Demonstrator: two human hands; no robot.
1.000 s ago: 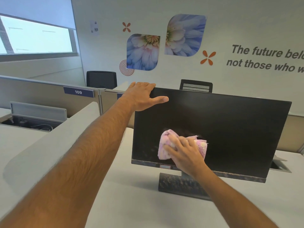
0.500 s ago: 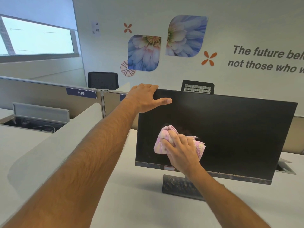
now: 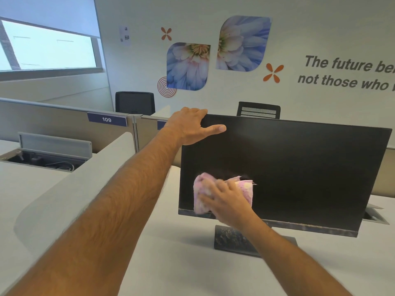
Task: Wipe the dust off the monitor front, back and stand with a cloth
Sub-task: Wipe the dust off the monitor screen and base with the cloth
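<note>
A black monitor (image 3: 299,171) stands on a white desk, its screen dark and facing me. Its dusty flat stand base (image 3: 230,240) shows below the lower bezel. My left hand (image 3: 190,126) grips the monitor's top left corner, fingers over the top edge and thumb lying across the screen. My right hand (image 3: 226,201) presses a crumpled pink cloth (image 3: 201,193) against the lower left of the screen, just above the bottom bezel. The back of the monitor is hidden.
The white desk (image 3: 171,263) runs under and in front of the monitor. A curved grey divider (image 3: 74,189) stands to the left, with an open cable tray (image 3: 47,161) beyond it. A cable hatch (image 3: 376,216) lies at the right. Two black chairs (image 3: 134,103) stand behind the partition.
My right hand has slid the cloth left and down across the screen toward the bottom left corner. My left hand keeps its hold on the top corner.
</note>
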